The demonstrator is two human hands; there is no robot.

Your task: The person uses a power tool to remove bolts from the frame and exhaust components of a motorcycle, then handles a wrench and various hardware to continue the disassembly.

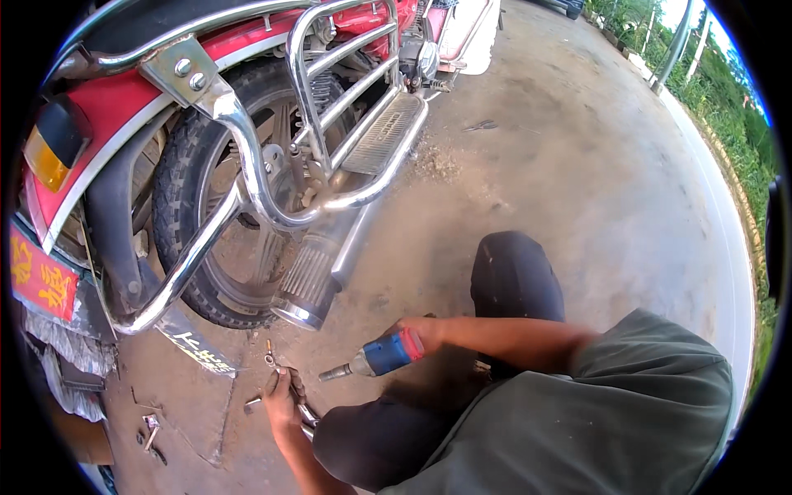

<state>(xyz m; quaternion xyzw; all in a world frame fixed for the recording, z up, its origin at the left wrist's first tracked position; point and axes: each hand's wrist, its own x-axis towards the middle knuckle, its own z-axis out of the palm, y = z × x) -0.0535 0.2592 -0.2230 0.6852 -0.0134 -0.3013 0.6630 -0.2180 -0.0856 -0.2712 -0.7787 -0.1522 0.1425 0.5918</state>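
Observation:
My left hand (282, 398), low in the centre-left, grips a metal wrench whose ring end (271, 360) points up beside a small brass-coloured piece (269, 345). More metal tools (307, 417) show just right of that hand, partly hidden. My right hand (421, 334) is closed on a blue and red power driver (384, 353), its socket (335, 372) angled left toward my left hand without touching it. Above both hands is the chrome muffler (309, 285) of a red motorcycle (99, 124), with its rear tyre (177, 214) behind a chrome tube frame (247, 124).
Small tools (151, 433) lie on the dirty concrete floor (577, 190) at lower left, and pliers (478, 125) farther forward. My bent knees are beside my hands. A pale kerb strip (718, 206) with greenery runs along the right, and a vehicle (565, 7) shows at the top.

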